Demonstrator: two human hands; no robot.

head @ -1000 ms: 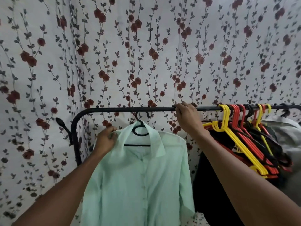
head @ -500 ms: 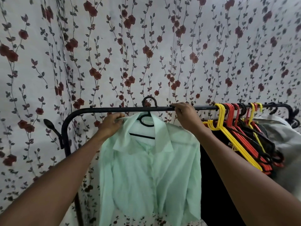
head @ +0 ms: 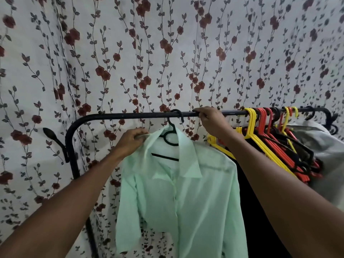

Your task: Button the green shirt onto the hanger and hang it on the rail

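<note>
Hooked over the black rail (head: 130, 115) now, the black hanger (head: 172, 131) has come up from just below the bar. From it hangs the green shirt (head: 186, 198), near the rail's left bend. The left hand (head: 133, 140) has its grip clamped on the shirt's shoulder and collar edge; the right hand (head: 210, 121) is closed around the rail. Thin, soft, slightly sheer fabric looks light and floppy, so it is probably best held at the hanger's stiff plastic shoulder. Yellow and red hangers (head: 264, 138) crowd the right end.
</note>
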